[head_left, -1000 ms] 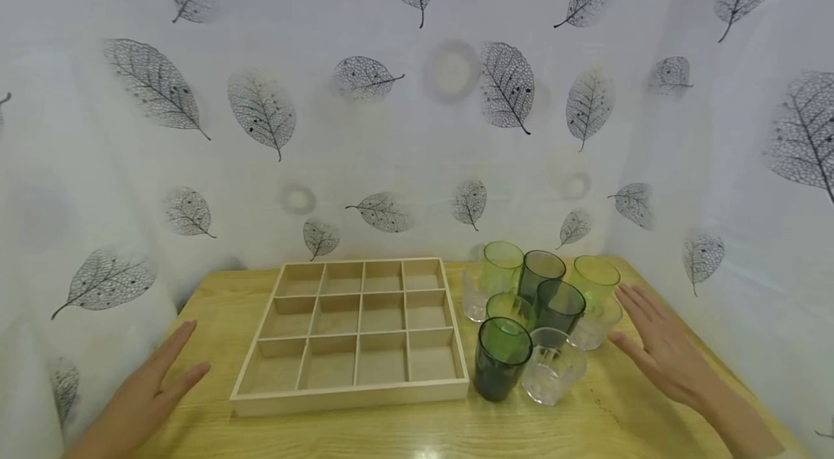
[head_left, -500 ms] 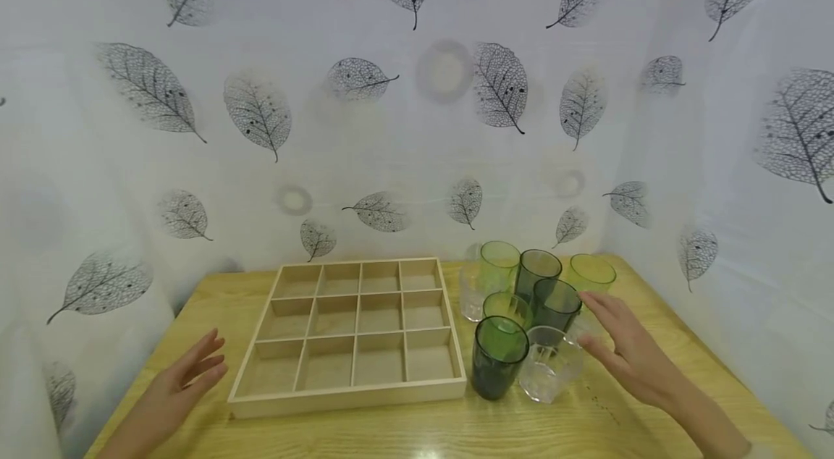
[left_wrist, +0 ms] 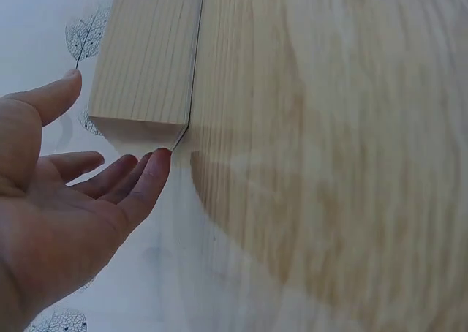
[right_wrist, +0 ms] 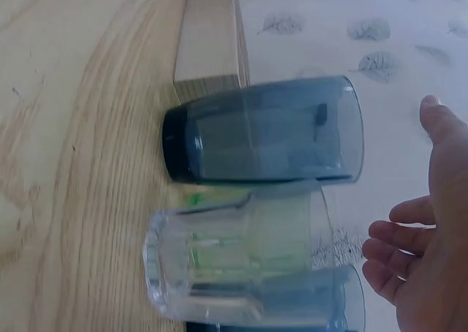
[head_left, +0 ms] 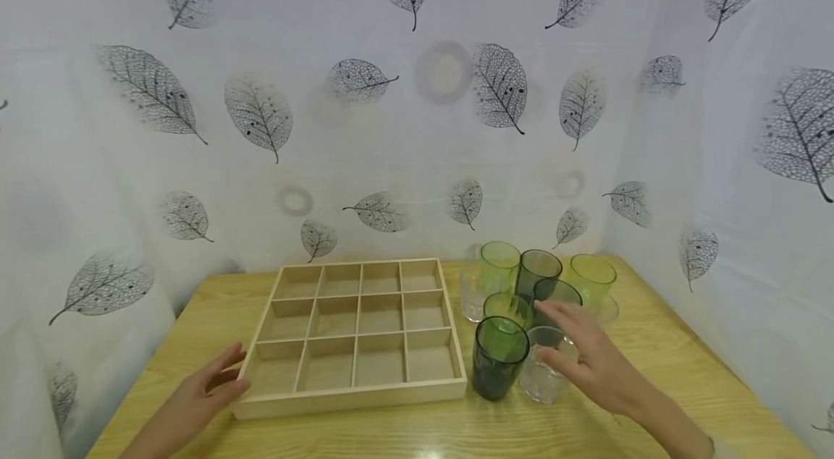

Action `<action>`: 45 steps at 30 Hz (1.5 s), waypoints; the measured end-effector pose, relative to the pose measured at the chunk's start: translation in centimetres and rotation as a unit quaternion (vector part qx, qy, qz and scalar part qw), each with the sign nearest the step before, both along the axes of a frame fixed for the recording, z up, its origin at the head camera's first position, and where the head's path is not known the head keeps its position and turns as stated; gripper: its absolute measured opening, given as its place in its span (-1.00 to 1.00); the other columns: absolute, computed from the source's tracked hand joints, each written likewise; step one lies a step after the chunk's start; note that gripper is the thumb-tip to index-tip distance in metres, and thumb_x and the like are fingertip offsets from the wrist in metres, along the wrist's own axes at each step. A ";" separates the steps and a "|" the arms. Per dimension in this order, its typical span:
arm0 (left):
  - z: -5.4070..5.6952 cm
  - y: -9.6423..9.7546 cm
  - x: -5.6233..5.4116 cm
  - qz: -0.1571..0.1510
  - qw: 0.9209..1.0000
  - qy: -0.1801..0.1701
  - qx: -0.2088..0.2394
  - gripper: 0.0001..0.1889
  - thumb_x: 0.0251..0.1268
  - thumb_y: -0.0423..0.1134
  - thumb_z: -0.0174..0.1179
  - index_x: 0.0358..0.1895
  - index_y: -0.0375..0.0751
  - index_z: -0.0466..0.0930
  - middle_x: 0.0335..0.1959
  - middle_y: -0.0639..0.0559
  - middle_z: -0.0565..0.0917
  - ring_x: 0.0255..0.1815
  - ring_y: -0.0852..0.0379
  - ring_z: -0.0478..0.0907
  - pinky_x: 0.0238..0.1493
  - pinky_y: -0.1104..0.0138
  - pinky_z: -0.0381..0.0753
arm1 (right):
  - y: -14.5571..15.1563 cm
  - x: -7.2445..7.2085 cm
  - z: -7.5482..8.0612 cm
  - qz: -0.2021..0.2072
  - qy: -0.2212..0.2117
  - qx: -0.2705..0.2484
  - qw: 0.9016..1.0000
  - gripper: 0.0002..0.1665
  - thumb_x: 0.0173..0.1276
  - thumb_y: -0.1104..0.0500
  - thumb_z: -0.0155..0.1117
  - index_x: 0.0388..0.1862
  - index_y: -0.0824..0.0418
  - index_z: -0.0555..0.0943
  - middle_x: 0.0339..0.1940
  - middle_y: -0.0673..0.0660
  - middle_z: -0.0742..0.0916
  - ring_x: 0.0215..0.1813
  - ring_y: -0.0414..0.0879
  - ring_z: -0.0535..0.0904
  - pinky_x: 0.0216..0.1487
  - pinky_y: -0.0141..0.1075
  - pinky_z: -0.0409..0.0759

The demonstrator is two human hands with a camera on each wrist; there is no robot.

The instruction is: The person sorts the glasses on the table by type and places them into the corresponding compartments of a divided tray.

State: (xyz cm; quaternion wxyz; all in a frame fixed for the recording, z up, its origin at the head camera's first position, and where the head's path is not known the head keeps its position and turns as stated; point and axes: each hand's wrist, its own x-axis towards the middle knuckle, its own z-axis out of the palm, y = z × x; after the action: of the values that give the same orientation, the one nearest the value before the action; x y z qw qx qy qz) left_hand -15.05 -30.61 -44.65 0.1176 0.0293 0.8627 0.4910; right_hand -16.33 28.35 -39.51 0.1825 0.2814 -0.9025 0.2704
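Observation:
A pale wooden box (head_left: 352, 399) with a grid of compartments lies on the table. My left hand (head_left: 192, 401) is at its front left corner, thumb and fingers spread; in the left wrist view, fingertips (left_wrist: 159, 160) come right up to the box corner (left_wrist: 150, 54). Over the near clear glass (head_left: 539, 381) hovers my right hand (head_left: 602, 365), thumb apart from loosely bent fingers and nothing held. Left of that glass stands a dark green-grey glass (head_left: 498, 368). The right wrist view shows the dark glass (right_wrist: 263, 134) and clear glass (right_wrist: 164, 273) beside my hand (right_wrist: 431, 251).
Several more glasses crowd behind, among them a yellow-green one (head_left: 591, 274), a light green one (head_left: 500, 263) and a dark one (head_left: 539, 271). They stand close together right of the box on a wooden table (head_left: 365, 437). A leaf-patterned curtain (head_left: 391, 140) encloses the back and sides.
My left hand has moved right to the box corner. My right hand has swept left from beside the rear right glasses to over the near clear glass. The glasses stay standing.

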 end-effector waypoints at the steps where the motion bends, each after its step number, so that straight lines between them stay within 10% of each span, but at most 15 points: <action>1: 0.0 0.1 -0.1 -0.004 1.000 -0.004 0.001 -0.18 0.64 -0.12 0.09 0.63 -0.53 -0.14 0.57 -0.55 0.07 0.44 -0.44 0.33 0.08 0.15 0.67 | -0.3 0.0 -0.1 0.005 -0.006 -0.001 1.000 -0.27 0.45 0.18 0.38 0.55 0.18 0.40 0.43 0.12 0.52 0.37 0.13 0.44 -0.04 0.05 0.65; 6: -0.2 0.4 -0.4 -0.012 1.000 -0.026 -0.007 -0.15 0.62 -0.07 0.12 0.63 -0.51 -0.15 0.56 -0.60 0.03 0.43 -0.52 0.29 0.09 0.01 0.67 | -1.7 -0.3 -0.6 0.030 -0.054 -0.023 0.998 -0.27 0.47 0.11 0.38 0.55 0.20 0.40 0.44 0.22 0.51 0.35 0.29 0.47 -0.18 -0.15 0.70; 11: -0.3 0.3 -0.5 -0.014 0.999 -0.030 0.006 -0.13 0.62 -0.10 0.13 0.65 -0.47 -0.20 0.59 -0.58 -0.06 0.46 -0.55 0.23 0.12 -0.04 0.65 | -2.6 -0.5 -1.0 0.035 -0.083 -0.011 0.996 -0.19 0.44 -0.02 0.43 0.53 0.29 0.40 0.42 0.23 0.52 0.34 0.26 0.51 0.05 0.14 0.65; 35: -0.3 0.1 -0.3 -0.037 0.998 -0.057 0.009 -0.14 0.66 -0.09 0.07 0.68 -0.32 -0.30 0.62 -0.52 -0.26 0.52 -0.64 -0.02 0.23 -0.21 0.51 | -5.5 -0.9 -1.2 -0.022 -0.027 0.000 0.999 -0.02 0.07 -0.19 0.68 0.36 0.29 0.57 0.13 0.10 0.75 0.09 0.08 0.71 -0.04 0.01 0.69; 45: 0.0 0.4 -0.2 -0.029 0.997 -0.072 0.019 -0.13 0.67 -0.05 0.05 0.69 -0.27 -0.32 0.62 -0.52 -0.27 0.53 -0.61 -0.02 0.22 -0.21 0.51 | -6.6 -0.4 1.8 -0.046 -0.056 -0.007 0.997 -0.04 0.06 -0.20 0.68 0.33 0.29 0.60 0.16 0.17 0.74 0.13 0.18 0.69 0.02 0.12 0.67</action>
State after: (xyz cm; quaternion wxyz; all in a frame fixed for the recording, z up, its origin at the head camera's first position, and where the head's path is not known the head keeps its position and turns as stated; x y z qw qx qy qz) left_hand -15.20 -30.22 -44.61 0.1928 0.0216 0.8411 0.5048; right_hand -16.78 21.77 -37.69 0.1458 0.2228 -0.9214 0.2829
